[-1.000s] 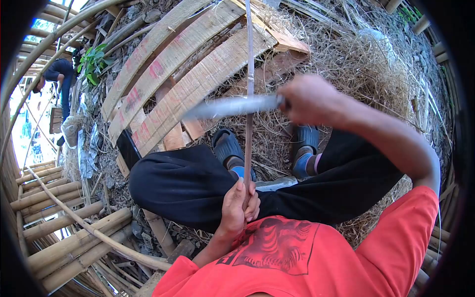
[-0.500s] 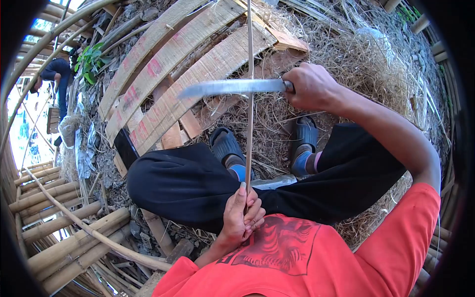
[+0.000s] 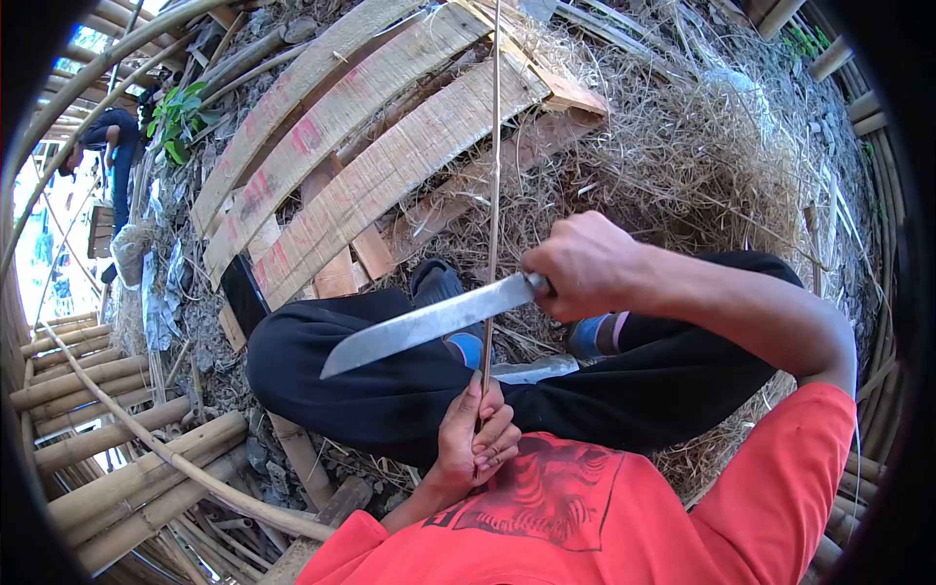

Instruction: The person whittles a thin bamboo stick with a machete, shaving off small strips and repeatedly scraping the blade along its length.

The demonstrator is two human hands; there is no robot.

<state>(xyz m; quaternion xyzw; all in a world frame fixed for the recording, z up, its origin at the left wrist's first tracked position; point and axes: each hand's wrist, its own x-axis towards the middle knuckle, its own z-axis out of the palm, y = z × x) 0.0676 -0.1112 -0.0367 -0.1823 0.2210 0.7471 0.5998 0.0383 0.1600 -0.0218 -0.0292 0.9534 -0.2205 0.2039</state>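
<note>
My left hand (image 3: 474, 435) grips the lower end of a thin bamboo strip (image 3: 493, 156) that stands upright in front of my chest and runs up out of view. My right hand (image 3: 581, 263) is closed on the handle of a long knife (image 3: 421, 324). The blade lies across the strip a little above my left hand, its tip pointing down to the left. I sit with black trousers (image 3: 361, 369) and crossed legs, dark sandals on my feet.
Weathered wooden planks (image 3: 341, 146) lie ahead on the ground. Dry straw (image 3: 702, 146) covers the right side. Bamboo poles (image 3: 117, 458) are stacked at the lower left. Another person (image 3: 109, 136) bends over at the far upper left.
My right hand has drawn the knife down along the strip, from well up near the planks to just above my left hand. The blade now tilts downward. My left hand stays put.
</note>
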